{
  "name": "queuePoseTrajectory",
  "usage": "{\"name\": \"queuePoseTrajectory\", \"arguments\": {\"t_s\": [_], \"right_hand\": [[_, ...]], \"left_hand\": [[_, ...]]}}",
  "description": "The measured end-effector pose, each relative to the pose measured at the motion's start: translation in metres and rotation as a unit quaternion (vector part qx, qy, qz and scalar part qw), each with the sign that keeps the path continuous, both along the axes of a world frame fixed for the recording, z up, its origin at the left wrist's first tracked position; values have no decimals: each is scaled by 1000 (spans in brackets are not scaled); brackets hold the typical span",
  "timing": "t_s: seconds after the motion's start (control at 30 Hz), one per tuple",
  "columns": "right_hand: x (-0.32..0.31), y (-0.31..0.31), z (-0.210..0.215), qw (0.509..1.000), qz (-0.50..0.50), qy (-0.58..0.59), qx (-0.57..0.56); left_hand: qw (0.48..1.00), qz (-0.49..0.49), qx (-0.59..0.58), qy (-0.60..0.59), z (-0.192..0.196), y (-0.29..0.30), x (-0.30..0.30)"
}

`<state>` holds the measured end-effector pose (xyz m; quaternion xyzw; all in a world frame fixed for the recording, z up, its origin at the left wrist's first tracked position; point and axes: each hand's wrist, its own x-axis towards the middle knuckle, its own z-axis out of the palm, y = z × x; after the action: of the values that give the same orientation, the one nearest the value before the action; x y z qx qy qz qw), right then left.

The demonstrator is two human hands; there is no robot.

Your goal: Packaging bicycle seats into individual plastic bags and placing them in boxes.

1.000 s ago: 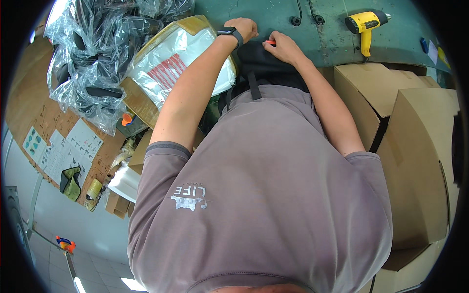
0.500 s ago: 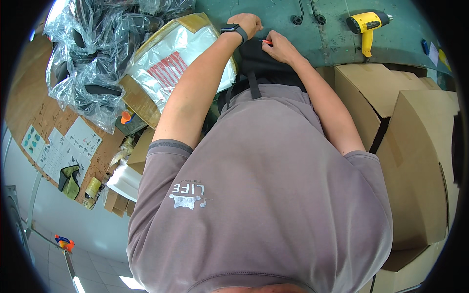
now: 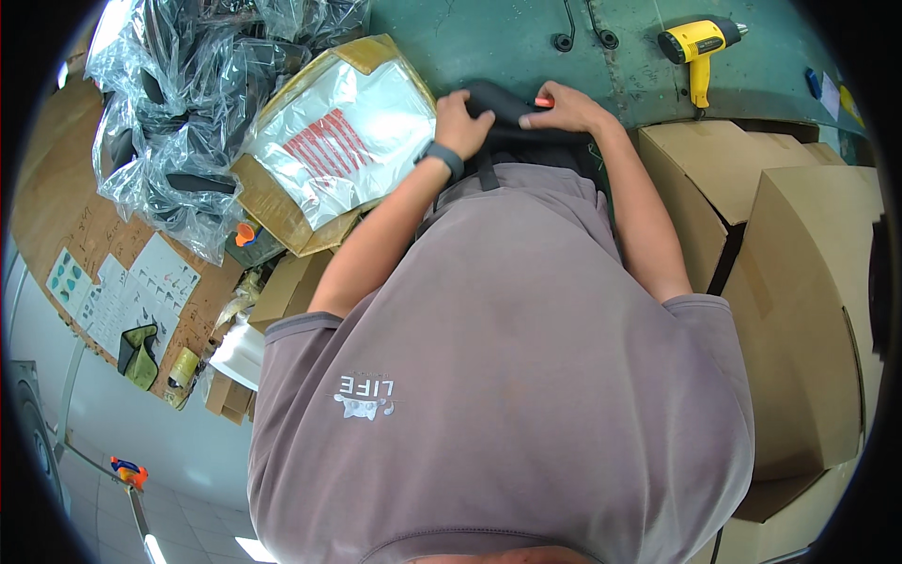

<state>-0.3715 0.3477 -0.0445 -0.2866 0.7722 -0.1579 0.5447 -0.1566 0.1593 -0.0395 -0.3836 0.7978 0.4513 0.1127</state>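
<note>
Your left hand (image 3: 460, 120) now sits lower on the black part (image 3: 498, 105), closer to your right hand (image 3: 559, 108), fingers curled over it.

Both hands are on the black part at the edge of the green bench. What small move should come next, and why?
Probably a firmer grip by the left hand before anything else: it only cups the black part's near end, while the right hand presses on it with a small orange tool. The part lies at the green bench's edge and could slip.
</note>
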Motion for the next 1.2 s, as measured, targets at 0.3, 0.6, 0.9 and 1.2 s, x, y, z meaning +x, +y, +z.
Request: {"name": "queuePoseTrajectory", "arguments": {"t_s": [0.3,0.6,0.9,1.2], "right_hand": [[24,8,74,996,-78,-4,-41],[43,-20,346,963,-159,-91,-198],[86,-44,415,774,-305,96,-547],[114,-59,444,787,-160,198,-561]], "left_hand": [[980,162,97,58,1,8,-5],[913,117,338,195,140,-72,-37],[780,113,551,274,327,-64,1],[797,107,519,288,372,-59,39]]}}
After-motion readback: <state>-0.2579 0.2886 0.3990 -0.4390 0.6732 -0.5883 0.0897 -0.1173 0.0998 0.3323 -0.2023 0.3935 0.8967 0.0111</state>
